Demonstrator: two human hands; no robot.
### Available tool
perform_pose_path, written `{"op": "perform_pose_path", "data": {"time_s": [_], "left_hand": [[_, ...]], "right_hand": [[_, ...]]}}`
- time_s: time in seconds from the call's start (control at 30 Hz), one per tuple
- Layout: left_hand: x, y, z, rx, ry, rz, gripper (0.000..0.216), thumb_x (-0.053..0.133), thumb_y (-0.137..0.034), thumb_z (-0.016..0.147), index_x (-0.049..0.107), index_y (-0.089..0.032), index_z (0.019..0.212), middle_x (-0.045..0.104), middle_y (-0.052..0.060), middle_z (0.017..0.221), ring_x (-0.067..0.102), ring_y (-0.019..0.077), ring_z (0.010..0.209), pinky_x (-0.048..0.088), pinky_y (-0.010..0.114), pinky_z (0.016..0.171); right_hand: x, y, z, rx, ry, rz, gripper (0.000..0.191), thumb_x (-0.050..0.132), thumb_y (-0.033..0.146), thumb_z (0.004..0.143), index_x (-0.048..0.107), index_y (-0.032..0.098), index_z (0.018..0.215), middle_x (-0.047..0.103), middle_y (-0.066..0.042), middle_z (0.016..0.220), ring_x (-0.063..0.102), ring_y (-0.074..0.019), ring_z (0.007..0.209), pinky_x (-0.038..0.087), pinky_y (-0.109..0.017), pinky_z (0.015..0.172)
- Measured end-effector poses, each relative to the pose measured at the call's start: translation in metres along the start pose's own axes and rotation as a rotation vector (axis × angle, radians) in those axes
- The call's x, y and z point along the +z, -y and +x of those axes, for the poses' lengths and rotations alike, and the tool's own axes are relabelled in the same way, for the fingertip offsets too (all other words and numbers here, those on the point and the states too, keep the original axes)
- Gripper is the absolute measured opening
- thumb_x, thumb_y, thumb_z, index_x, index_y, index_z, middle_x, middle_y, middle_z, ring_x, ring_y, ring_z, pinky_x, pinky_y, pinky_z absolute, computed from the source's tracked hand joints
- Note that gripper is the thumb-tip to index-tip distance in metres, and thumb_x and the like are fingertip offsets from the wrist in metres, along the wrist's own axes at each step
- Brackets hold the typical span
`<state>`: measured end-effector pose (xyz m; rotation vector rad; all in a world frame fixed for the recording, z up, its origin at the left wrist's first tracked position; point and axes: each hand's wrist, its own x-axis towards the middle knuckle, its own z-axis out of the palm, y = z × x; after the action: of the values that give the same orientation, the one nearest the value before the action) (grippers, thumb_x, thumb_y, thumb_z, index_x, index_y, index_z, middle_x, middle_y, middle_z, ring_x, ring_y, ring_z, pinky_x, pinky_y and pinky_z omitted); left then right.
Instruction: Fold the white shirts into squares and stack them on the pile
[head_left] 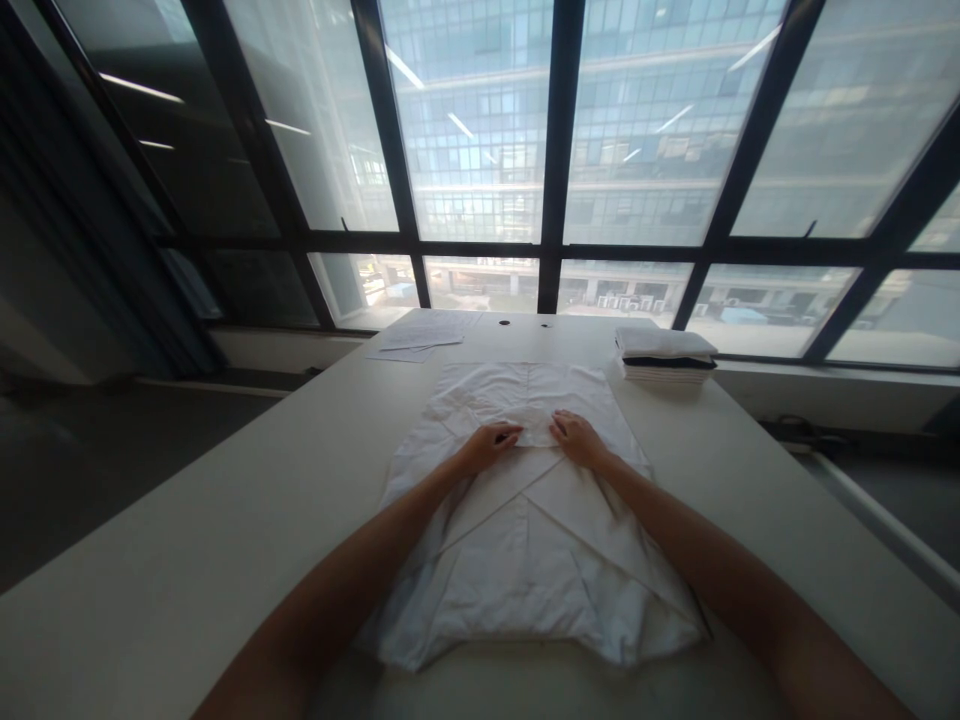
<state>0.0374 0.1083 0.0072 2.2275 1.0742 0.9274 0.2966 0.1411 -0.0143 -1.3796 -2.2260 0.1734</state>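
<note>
A white shirt (525, 560) lies flat on the white table (225, 540), its sleeves folded inward so they cross over the middle. My left hand (491, 443) and my right hand (576, 435) rest side by side on the cloth near the shirt's middle. The fingers of both hands curl down onto the fabric where the folded sleeves meet, pinching or pressing it. Both forearms reach out over the near part of the shirt.
A stack of folded clothes (664, 354), white with a dark layer, sits at the table's far right. Loose paper sheets (421, 333) lie at the far left. Large windows (480, 130) stand behind the table, floor to either side.
</note>
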Motion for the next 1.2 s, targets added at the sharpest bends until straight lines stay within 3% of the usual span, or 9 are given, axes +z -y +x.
{"op": "perform_pose_path", "data": {"time_s": [0.37, 1.2], "left_hand": [[0.0003, -0.0013, -0.0003, -0.014, 0.008, 0.008, 0.045, 0.056, -0.045, 0.094, 0.075, -0.015, 0.122, 0.076, 0.011, 0.107, 0.068, 0.0223, 0.092, 0.052, 0.032, 0.087], [-0.0005, -0.0036, -0.0009, 0.002, -0.01, 0.006, 0.042, 0.058, -0.046, 0.093, 0.077, -0.018, 0.12, 0.077, 0.009, 0.11, 0.069, 0.0232, 0.098, 0.052, 0.032, 0.093]], "right_hand": [[0.0001, -0.0004, -0.0002, 0.002, 0.005, -0.009, 0.038, 0.048, 0.031, 0.102, 0.066, 0.016, 0.132, 0.062, -0.016, 0.142, 0.054, -0.0245, 0.136, 0.038, -0.038, 0.115], [-0.0012, 0.0003, -0.0003, 0.002, 0.012, 0.009, 0.037, 0.048, 0.031, 0.101, 0.066, 0.018, 0.132, 0.061, -0.016, 0.143, 0.054, -0.0253, 0.136, 0.037, -0.041, 0.116]]}}
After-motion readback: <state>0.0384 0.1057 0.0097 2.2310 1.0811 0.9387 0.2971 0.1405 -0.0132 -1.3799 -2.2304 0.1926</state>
